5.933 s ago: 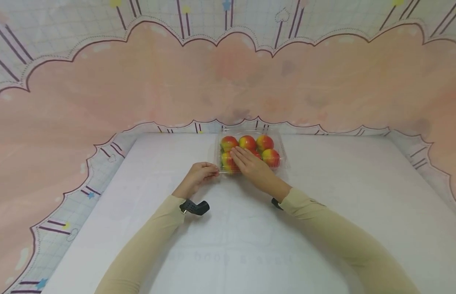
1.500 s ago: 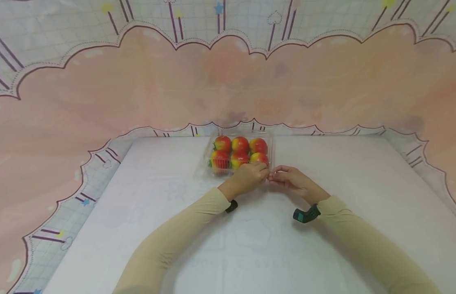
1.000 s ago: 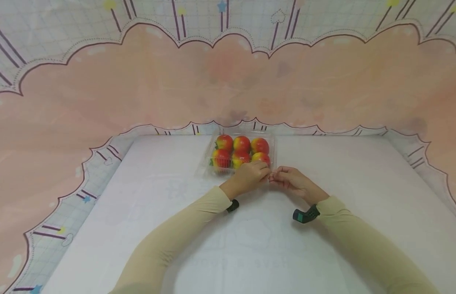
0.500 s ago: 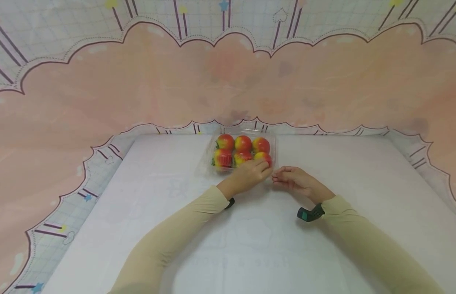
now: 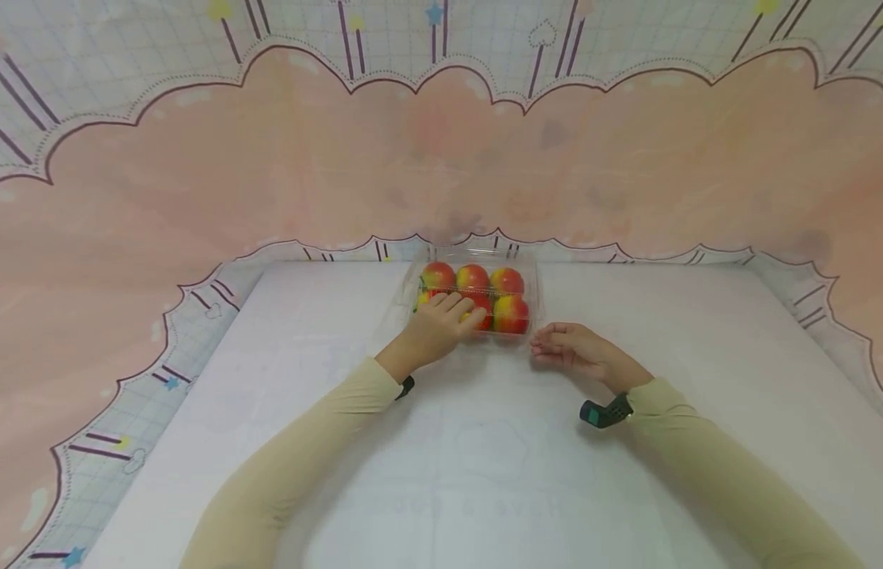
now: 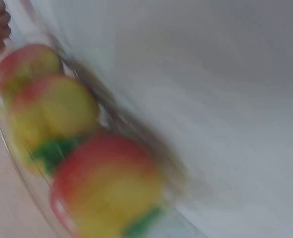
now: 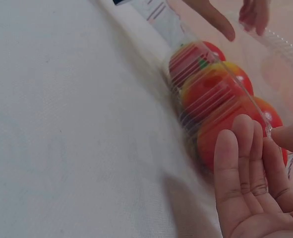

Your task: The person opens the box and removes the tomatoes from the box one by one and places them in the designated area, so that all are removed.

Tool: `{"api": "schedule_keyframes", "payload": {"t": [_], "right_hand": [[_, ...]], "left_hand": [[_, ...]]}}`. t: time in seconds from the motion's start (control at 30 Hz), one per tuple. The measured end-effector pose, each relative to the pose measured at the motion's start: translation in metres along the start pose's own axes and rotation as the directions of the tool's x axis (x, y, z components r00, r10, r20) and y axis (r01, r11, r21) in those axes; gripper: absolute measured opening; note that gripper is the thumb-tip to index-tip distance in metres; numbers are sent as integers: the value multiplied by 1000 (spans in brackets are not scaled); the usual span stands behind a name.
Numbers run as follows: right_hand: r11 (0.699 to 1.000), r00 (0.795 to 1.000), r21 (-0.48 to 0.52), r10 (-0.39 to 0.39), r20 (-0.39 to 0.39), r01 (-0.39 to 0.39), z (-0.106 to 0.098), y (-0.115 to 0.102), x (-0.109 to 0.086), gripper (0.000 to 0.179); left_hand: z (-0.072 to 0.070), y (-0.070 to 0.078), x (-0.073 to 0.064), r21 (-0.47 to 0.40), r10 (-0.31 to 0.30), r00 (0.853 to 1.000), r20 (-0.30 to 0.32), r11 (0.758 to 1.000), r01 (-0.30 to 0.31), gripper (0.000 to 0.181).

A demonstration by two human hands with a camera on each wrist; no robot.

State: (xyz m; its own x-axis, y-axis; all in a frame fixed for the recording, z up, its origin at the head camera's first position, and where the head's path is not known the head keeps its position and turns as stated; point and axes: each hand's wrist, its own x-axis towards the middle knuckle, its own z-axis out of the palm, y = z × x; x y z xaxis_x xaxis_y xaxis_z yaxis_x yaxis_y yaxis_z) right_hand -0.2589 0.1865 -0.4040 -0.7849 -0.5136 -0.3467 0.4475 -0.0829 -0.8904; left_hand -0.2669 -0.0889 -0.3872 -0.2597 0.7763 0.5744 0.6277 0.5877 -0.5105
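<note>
Clear box [image 5: 477, 253]: near the far edge of the white worktop [image 5: 697, 356], before the person and within reach of both hands; its low walls probably stop the round contents rolling.
Fruits [image 5: 511, 316]: six, red and yellow with some green leaves, inside the box in two rows of three, which likely makes the best use of its oblong shape.
Left hand [image 5: 432, 328]: over the front left part of the box, fingers bent a little and thumb held apart, grasping no fruit that shows; whether the fingertips press the plastic, I cannot tell, as the left wrist view is blurred.
Right hand [image 5: 579, 352]: at the front right corner, thumb and forefinger pinching the rim while the other fingers lie extended, palm up; the corner grip seems meant to steady the box.
Lid: see-through, so whether it is fastened all round cannot be judged.
Wristband [image 5: 605, 412]: dark, with a small teal patch, just below the right cuff.
Backdrop [image 5: 413, 174]: peach, scalloped, with stars and hearts, behind the worktop.
Writing: pale letters on the near part of the worktop, too faint to read surely; no brand or label is legible on box, fruits or wristband.
</note>
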Motion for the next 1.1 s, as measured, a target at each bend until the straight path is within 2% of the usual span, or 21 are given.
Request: {"api": "schedule_keyframes", "payload": {"t": [0.13, 0.33, 0.53, 0.63, 0.77, 0.83, 0.97, 1.1], "right_hand": [[999, 1000, -35, 11, -15, -11, -1, -3, 0, 12], [998, 997, -54, 40, -73, -44, -5, -10, 6, 23], [997, 989, -5, 76, -125, -77, -8, -18, 12, 23], [997, 988, -5, 70, -138, -71, -8, -22, 16, 26], [998, 986, 4, 57, -157, -57, -9, -24, 21, 23], [999, 986, -4, 50, -162, -51, -10, -23, 22, 22], [998, 986, -33, 54, -158, -60, -9, -24, 20, 26], [995, 993, -97, 29, -116, -40, -10, -20, 15, 32]], "left_hand": [[-5, -16, -13, 21, -28, 999, -29, 999, 28, 18], [-13, -39, -27, 69, -76, 996, -56, 994, 80, 17], [-22, -57, -32, 88, -103, 990, -95, 990, 111, 11], [-25, -65, -33, 86, -110, 988, -112, 989, 120, 9], [-27, -75, -34, 71, -124, 987, -105, 989, 132, 10], [-29, -78, -33, 54, -132, 986, -99, 989, 138, 10], [-28, -86, -31, -35, -179, 979, -94, 984, 176, 10], [-29, -94, -28, -180, -272, 958, -86, 950, 254, 12]]}}
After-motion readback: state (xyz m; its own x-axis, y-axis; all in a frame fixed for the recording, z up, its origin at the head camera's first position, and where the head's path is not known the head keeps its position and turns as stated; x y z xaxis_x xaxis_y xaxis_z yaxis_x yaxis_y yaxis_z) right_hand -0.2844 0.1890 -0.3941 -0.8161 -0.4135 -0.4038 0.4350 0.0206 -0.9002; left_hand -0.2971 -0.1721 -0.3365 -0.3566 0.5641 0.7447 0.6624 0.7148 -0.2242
